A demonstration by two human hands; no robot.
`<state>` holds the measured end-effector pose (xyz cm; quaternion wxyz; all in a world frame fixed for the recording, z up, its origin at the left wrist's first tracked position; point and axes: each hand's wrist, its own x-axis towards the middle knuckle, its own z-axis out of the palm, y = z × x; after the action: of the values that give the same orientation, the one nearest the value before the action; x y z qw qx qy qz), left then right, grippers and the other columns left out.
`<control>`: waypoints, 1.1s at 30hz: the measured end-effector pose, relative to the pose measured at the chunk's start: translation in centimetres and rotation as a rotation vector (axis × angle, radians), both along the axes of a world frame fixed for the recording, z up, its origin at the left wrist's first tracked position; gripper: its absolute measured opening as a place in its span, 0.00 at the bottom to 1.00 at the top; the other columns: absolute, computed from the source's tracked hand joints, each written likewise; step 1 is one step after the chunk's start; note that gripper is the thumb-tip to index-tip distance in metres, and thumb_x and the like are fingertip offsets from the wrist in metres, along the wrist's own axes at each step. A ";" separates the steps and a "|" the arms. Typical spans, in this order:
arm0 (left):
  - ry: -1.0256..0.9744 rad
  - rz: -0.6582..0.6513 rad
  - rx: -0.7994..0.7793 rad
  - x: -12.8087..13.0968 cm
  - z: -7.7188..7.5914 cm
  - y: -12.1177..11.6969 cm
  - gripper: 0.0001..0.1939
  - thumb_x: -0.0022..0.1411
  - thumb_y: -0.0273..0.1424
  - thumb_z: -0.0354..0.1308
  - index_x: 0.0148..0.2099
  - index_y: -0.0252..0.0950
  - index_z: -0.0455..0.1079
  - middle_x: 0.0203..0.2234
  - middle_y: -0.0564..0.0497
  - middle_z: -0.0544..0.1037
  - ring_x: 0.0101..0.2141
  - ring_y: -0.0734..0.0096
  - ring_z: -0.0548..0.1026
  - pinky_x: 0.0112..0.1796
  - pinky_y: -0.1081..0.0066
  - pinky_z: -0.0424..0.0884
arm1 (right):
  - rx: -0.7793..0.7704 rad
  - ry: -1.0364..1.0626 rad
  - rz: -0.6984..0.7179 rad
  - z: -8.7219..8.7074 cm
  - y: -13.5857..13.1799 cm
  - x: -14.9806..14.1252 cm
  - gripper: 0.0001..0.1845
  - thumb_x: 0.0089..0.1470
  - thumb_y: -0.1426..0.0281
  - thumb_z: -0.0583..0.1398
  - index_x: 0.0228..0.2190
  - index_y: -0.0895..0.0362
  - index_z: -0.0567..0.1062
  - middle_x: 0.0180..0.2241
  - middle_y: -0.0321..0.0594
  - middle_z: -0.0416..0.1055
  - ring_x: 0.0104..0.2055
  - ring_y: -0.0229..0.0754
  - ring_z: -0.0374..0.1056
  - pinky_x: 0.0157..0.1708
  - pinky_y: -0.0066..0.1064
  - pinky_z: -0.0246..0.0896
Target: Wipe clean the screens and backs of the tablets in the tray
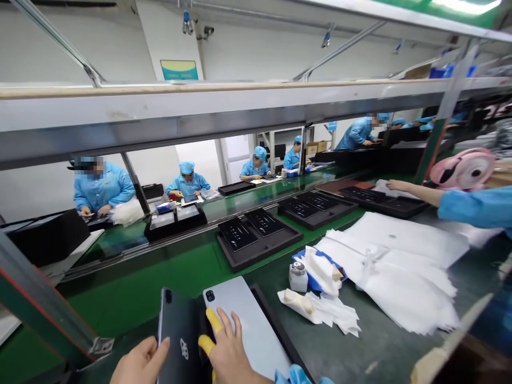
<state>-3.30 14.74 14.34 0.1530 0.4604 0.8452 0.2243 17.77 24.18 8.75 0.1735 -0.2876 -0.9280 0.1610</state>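
Observation:
My left hand (140, 364) grips the left edge of a dark tablet (176, 325), thumb across its back, which bears a pale logo and a camera bump. The tablet is tilted up on its side. Just right of it, a silver-white tablet (258, 325) lies back side up in a black tray (267, 308), mostly hidden beneath it. My right hand (231, 349) spreads over the silver tablet's left side, fingertips at its surface. Yellow finger cots cover two of its digits, which extend toward the gap between the tablets.
Black trays (272, 246) with dark tablets stand along the green conveyor (140, 282). To my right are a small dispenser bottle (298, 277), crumpled wipes (320, 312) and white sheets (404, 272). A co-worker's sleeve (476, 207) reaches in at right. A metal post (44, 309) rises at left.

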 end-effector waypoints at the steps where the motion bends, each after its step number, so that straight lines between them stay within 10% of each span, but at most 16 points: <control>1: 0.016 -0.005 -0.010 1.3 0.7 0.4 0.25 0.61 0.55 0.41 0.24 0.42 0.47 0.17 0.57 0.55 0.25 0.66 0.63 0.32 0.68 0.56 | 0.029 0.024 -0.029 0.9 0.0 0.7 0.29 0.51 0.65 0.62 0.56 0.51 0.73 0.70 0.53 0.47 0.71 0.67 0.40 0.64 0.66 0.38; 8: 0.030 -0.037 -0.084 7.3 4.1 2.6 0.20 0.64 0.46 0.35 0.44 0.45 0.65 0.33 0.47 0.79 0.38 0.51 0.76 0.36 0.61 0.62 | 0.210 -0.086 -0.491 8.4 2.5 7.9 0.24 0.53 0.73 0.57 0.52 0.60 0.77 0.50 0.60 0.73 0.51 0.62 0.68 0.50 0.50 0.62; 14: 0.011 -0.083 -0.099 5.6 4.3 1.6 0.27 0.65 0.41 0.30 0.57 0.40 0.61 0.43 0.42 0.80 0.46 0.52 0.77 0.44 0.60 0.65 | 0.102 -0.218 -0.604 9.9 5.1 11.8 0.16 0.60 0.75 0.52 0.36 0.60 0.80 0.32 0.54 0.79 0.37 0.54 0.74 0.40 0.39 0.60; 19: 0.228 -0.011 -0.170 3.4 5.1 0.1 0.25 0.67 0.39 0.27 0.51 0.39 0.61 0.40 0.39 0.81 0.42 0.50 0.79 0.41 0.58 0.66 | -0.215 0.138 -0.629 6.9 6.0 12.7 0.18 0.62 0.67 0.52 0.45 0.59 0.78 0.33 0.48 0.79 0.39 0.53 0.74 0.39 0.37 0.60; 26: 0.376 0.012 -0.230 6.2 2.7 3.1 0.25 0.65 0.26 0.33 0.57 0.23 0.62 0.35 0.35 0.80 0.38 0.46 0.80 0.35 0.58 0.64 | -0.817 0.747 -0.337 -2.3 7.5 8.3 0.34 0.48 0.46 0.58 0.45 0.61 0.78 0.38 0.47 0.79 0.39 0.53 0.73 0.42 0.40 0.66; 33: 0.339 -0.036 -0.160 8.8 -2.8 6.1 0.31 0.65 0.25 0.38 0.70 0.29 0.47 0.36 0.44 0.82 0.34 0.60 0.79 0.31 0.65 0.61 | -0.603 0.519 -0.460 -6.3 8.4 8.3 0.27 0.54 0.57 0.57 0.50 0.59 0.78 0.49 0.51 0.77 0.53 0.56 0.72 0.55 0.42 0.63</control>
<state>5.53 20.87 11.53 0.0483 0.4929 0.8657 0.0728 26.09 32.59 2.41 0.3398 -0.4740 -0.6777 0.4478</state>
